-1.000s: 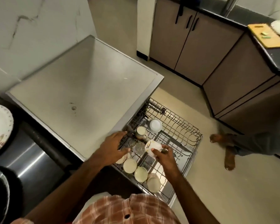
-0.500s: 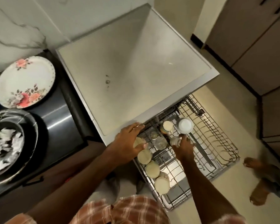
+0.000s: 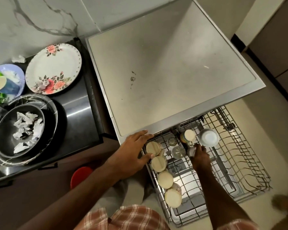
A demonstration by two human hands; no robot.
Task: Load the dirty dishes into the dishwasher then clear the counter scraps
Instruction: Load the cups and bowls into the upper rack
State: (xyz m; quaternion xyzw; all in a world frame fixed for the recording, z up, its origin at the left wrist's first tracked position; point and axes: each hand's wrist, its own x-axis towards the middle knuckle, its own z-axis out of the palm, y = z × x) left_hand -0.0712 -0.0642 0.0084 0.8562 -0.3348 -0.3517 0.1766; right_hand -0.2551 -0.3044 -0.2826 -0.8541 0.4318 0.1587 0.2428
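The dishwasher's wire rack is pulled out below the grey dishwasher top. Several cream cups stand upside down in a row along its left side. Two clear glasses, a striped cup and a white bowl sit at the back. My right hand is closed on a small white cup, low between the glasses and the bowl. My left hand lies on the rack's back left corner, fingers spread, thumb touching the first cream cup.
On the dark counter at left are a floral plate, a black bowl of crumpled paper scraps and a lilac bowl holding a cup. A red object sits on the floor. Another person's foot is at the lower right.
The view has swung left, bringing the counter dishes into sight. My right hand has carried the white cup toward the rack's back and lowered it among the glasses. My left hand stayed at the rack's corner.
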